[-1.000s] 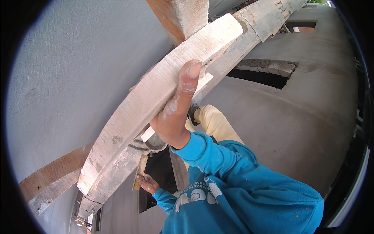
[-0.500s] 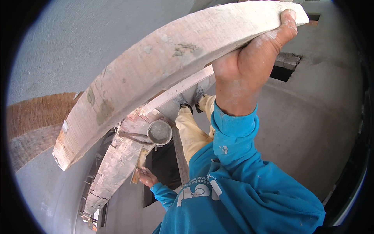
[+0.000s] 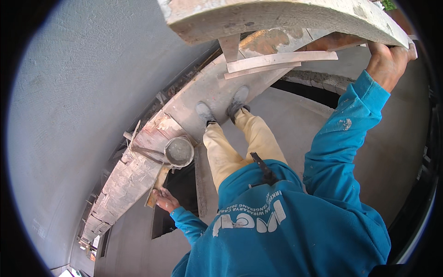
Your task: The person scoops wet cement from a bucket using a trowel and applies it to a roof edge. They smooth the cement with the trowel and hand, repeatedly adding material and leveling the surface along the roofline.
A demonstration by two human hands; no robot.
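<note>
Long wooden plank (image 3: 277, 18), pale and cement-stained, spans the top of the view, its far end clasped by the right hand (image 3: 390, 60) raised overhead. Lower down, the left hand (image 3: 165, 199) grips the edge of the scaffold board (image 3: 134, 180), close below a grey mortar bucket (image 3: 179, 151) standing on it.

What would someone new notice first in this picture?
The long pale plank across the top, gripped at its right end by the right hand. Below it, the person's feet stand on a scaffold board along a grey wall, with a bucket of mortar above the left hand.
</note>
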